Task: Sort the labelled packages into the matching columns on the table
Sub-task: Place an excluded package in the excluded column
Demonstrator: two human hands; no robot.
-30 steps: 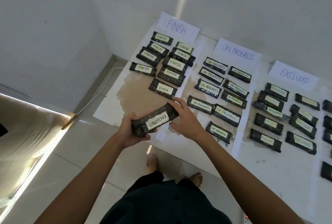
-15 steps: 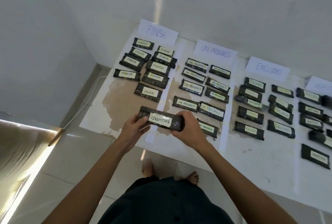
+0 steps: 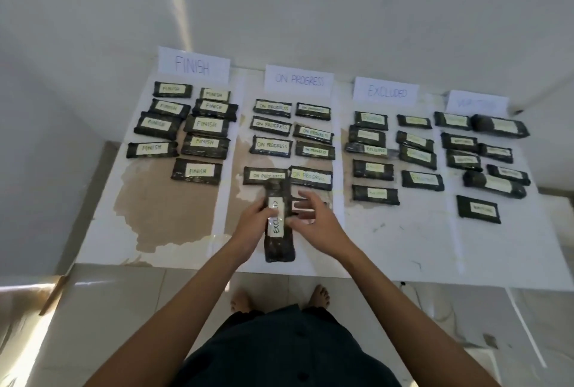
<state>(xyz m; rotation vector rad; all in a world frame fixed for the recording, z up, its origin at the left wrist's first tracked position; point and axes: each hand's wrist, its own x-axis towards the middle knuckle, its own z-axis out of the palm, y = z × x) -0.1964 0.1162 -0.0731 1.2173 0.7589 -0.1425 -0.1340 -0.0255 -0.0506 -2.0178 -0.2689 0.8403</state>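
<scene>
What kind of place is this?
Likely a plain indoor room, perhaps a home, set up for sorting: a white table against a bare wall, paper column signs such as FINISH, and bare feet on a tiled floor.

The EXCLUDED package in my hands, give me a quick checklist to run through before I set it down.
1. Label legible: the package reads EXCLUDED. Ok.
2. Secure hold: the left hand grips its side. Ok.
3. Second hand helping: the right hand has its fingers spread beside the package; contact cannot tell.
4. Over the matching column: it is over the column under the ON PROGRESS sign. Not ok.
5. Room in the target column: bare table shows at the near end of the column under the EXCLUDED sign. Ok.
</scene>
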